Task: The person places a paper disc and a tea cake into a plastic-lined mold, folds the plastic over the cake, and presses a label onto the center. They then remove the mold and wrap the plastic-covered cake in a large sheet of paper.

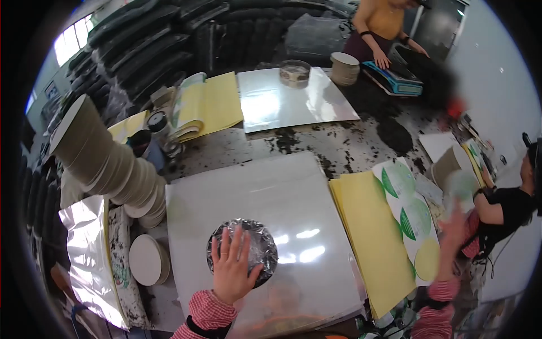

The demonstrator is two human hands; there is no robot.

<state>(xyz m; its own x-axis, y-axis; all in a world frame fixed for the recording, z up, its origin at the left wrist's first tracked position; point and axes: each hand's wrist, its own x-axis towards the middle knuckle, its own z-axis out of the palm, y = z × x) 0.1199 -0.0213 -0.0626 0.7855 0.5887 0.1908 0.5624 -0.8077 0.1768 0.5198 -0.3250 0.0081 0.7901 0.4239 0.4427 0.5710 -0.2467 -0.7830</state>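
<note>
My left hand [230, 274] lies flat with fingers spread on a round dark disc wrapped in clear film [270, 237]. The disc rests on a large shiny sheet [293, 198] in front of me. Out to the right, my right hand [453, 223] is raised and blurred by motion. At its fingertips is a round green-and-white label [460, 183], also smeared. Below and left of that hand lies a sheet of round green labels [415, 217], with a bare yellow circle [427, 260] at its near end. Yellow backing sheets [372, 243] lie under it.
Stacks of round grey cardboard discs [104, 164] rise at the left, with a short stack [148, 260] nearer. Another shiny sheet [293, 107] holds a tape roll [294, 73]. One co-worker [381, 22] stands across the table; another [502, 209] is at the right. Dark crumbs [395, 135] litter the table.
</note>
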